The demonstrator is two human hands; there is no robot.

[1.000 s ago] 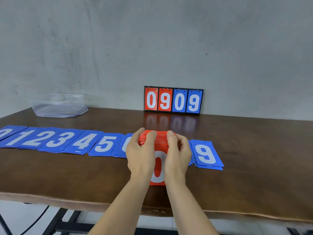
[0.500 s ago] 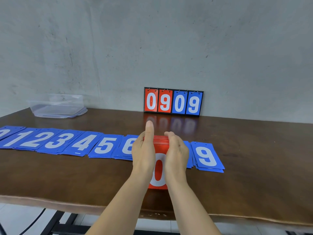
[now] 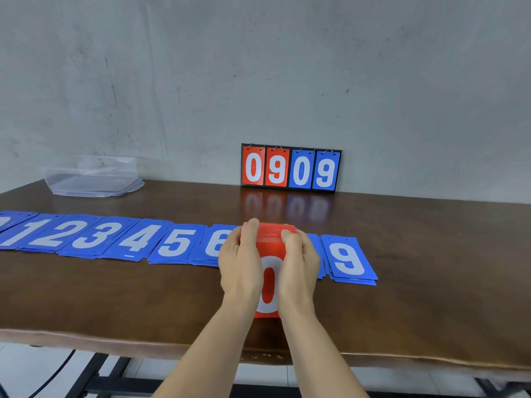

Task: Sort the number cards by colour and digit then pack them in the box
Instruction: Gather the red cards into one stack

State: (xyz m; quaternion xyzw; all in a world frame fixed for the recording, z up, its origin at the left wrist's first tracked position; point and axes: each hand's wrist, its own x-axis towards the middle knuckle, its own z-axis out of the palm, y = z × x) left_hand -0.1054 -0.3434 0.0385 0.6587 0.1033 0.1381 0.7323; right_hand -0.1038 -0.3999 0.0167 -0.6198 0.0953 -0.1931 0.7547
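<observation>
1. The left hand (image 3: pixel 240 265) and right hand (image 3: pixel 300 262) clasp a thick stack of red cards (image 3: pixel 270 285) from either side, fingers curled over its far end. A white 0 faces up.
2. The stack sits near the middle of the table (image 3: pixel 431 282), hiding part of the row of blue cards (image 3: pixel 92 235) laid out by digit.
3. The step in hand looks like squaring the red stack.
4. The next move probably calls for a firm, even grip to carry it to the clear box (image 3: pixel 92 175), far left.
</observation>
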